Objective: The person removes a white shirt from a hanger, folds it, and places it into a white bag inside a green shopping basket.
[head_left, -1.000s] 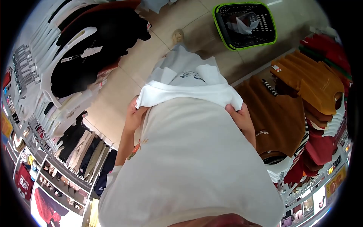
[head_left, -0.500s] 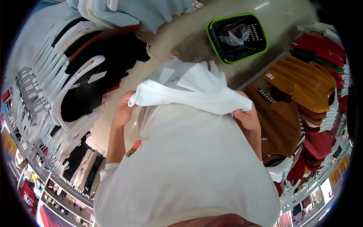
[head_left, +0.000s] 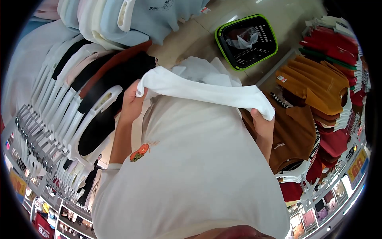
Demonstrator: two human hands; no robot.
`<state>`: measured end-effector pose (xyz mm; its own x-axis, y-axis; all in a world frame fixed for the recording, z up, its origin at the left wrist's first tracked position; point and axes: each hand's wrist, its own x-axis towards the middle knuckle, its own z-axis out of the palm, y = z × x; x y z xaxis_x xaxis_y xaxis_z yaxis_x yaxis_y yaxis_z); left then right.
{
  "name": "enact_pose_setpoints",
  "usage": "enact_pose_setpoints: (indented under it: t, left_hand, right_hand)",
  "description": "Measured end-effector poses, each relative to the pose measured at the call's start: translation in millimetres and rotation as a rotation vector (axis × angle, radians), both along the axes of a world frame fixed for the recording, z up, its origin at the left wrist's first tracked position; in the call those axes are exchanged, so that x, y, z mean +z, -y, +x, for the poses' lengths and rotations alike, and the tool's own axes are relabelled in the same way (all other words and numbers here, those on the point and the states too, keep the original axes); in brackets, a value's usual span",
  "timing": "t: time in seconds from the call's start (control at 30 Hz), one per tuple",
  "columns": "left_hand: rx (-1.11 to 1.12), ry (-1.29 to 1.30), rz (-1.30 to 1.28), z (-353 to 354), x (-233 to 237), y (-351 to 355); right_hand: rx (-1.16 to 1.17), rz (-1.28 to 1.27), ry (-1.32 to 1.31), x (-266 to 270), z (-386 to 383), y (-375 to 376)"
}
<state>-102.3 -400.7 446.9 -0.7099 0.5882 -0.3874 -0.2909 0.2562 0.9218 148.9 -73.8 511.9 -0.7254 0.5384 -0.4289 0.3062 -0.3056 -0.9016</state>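
Note:
A white shirt (head_left: pixel 203 90) is stretched between my two hands in front of my body, its upper edge pulled nearly straight and the thinner cloth hanging beyond it. My left hand (head_left: pixel 133 101) is closed on the left corner, near the dark garments on the rack. At the opposite corner, my right hand (head_left: pixel 262 124) grips the cloth with the thumb on the near side, close to a brown top (head_left: pixel 292 137). The lower part of the shirt is mostly hidden behind its upper edge.
On the left, a rack holds dark and pale garments on white hangers (head_left: pixel 104 101). Pale blue garments (head_left: pixel 163 20) hang at the top. A black basket with a green rim (head_left: pixel 275 42) stands on the floor, a clear plastic bag (head_left: pixel 247 39) inside. Mustard tops (head_left: pixel 318 81) hang right.
The shirt's upper edge has been pulled tauter and flatter between my hands. My right hand has shifted slightly right, and the left hand a little upward. The view has shifted a little.

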Motion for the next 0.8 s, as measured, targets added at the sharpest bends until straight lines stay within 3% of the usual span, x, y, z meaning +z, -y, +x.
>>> enact_pose_setpoints:
  t: [0.1,0.23,0.3,0.5,0.67,0.8]
  left_hand:
    - [-0.082,0.005,-0.009,-14.5,8.6,9.7]
    - [-0.198,0.115,-0.038,-19.3,26.8,27.3]
    - [-0.125,0.133,-0.064,-14.0,29.4,31.3]
    - [0.030,0.054,-0.010,-5.8,20.3,24.4]
    - [0.164,-0.307,0.055,-25.0,29.0,-33.1]
    - [0.174,-0.583,0.069,-47.9,63.3,-86.3]
  right_hand:
    - [-0.074,-0.032,-0.012,11.6,-5.6,4.2]
    - [-0.001,0.061,0.025,9.5,-1.8,1.7]
    - [0.048,0.104,0.059,3.7,0.9,2.2]
    - [-0.124,-0.021,-0.052,-12.1,-11.5,16.6]
    - [-0.214,-0.002,-0.165,-26.3,-56.4,-20.2]
    - [-0.338,-0.010,-0.240,-3.6,-107.7,-50.6]
